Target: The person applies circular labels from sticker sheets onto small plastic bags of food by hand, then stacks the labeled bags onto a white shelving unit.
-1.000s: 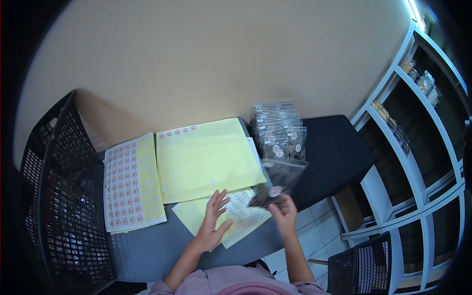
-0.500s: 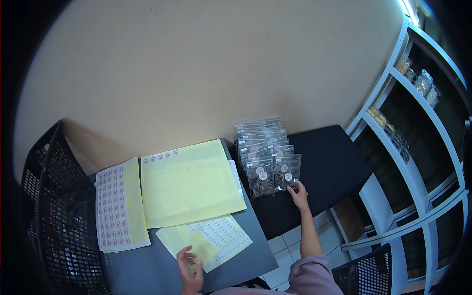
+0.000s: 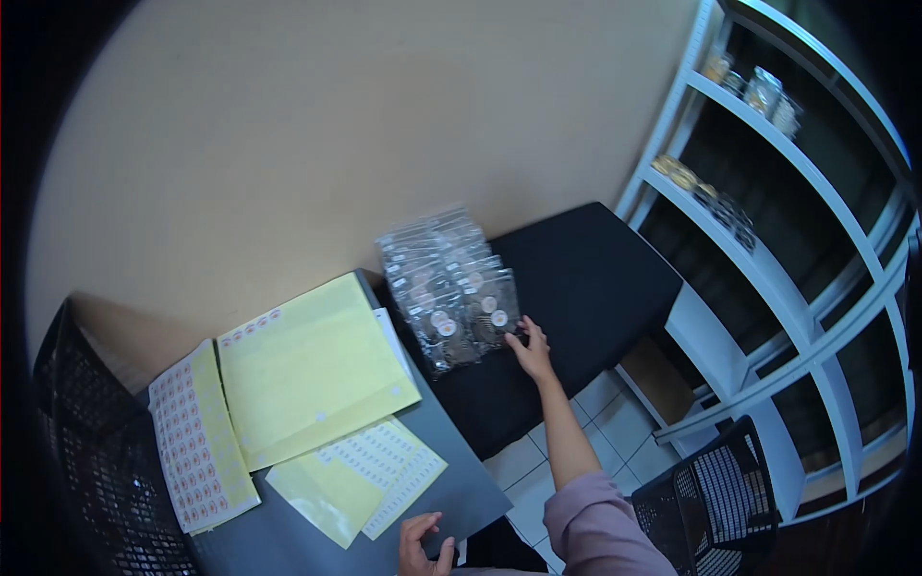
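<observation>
My right hand [image 3: 531, 348] is at the lower right corner of a clear plastic zip bag [image 3: 492, 309], its thumb and fingers closed about the edge. This bag has a round white sticker and dark coiled contents, whose kind I cannot make out. It lies at the front of two overlapping rows of similar plastic bags [image 3: 423, 252]. Low in the view, my left hand [image 3: 423, 547] holds nothing, its fingers loosely curled and apart. Near it on the grey table [image 3: 451, 490] lies a partly used sticker sheet [image 3: 408, 470] with yellow backing.
A large yellow backing sheet [image 3: 312, 374] and a sheet of red-printed stickers [image 3: 192, 432] lie left on the grey table. A black plastic basket [image 3: 106, 461] stands at far left. The bags rest on a black-covered table [image 3: 586, 269]. White shelves [image 3: 778, 288] and a black chair [image 3: 720, 499] are right.
The camera view has turned, shifting the tables and bags left in the picture. My right hand stays at the same bag. My left hand has drawn back from the sticker sheet toward the table's front edge.
</observation>
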Demonstrator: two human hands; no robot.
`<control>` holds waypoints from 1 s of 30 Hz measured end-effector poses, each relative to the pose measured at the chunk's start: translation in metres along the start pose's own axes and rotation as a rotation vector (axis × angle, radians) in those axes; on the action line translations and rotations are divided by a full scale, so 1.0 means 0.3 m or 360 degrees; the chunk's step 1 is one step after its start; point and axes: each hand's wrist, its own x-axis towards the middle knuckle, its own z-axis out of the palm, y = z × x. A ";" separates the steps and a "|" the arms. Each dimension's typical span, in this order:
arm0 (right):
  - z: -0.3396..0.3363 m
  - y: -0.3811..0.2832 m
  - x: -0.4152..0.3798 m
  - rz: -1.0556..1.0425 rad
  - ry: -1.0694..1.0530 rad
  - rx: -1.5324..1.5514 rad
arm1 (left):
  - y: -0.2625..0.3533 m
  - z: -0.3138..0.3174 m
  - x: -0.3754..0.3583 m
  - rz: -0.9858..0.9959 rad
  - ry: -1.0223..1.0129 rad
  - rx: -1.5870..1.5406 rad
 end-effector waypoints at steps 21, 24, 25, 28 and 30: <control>-0.123 0.040 0.078 0.0167 -0.0710 0.0749 | -0.068 0.579 0.399 -0.0345 -0.0635 0.0458; -0.106 0.034 0.142 0.0112 -0.0650 0.0634 | -0.101 0.571 0.400 -0.0520 -0.0721 0.0279; -0.098 0.024 0.158 -0.0021 -0.0485 0.0624 | -0.113 0.563 0.406 -0.0492 -0.0684 0.0217; -0.078 -0.008 0.215 -0.0118 -0.0454 0.0633 | -0.138 0.555 0.434 -0.0724 -0.0424 -0.0064; -0.049 -0.026 0.243 -0.0190 -0.0413 0.0710 | -0.143 0.549 0.451 -0.0745 -0.0320 -0.0083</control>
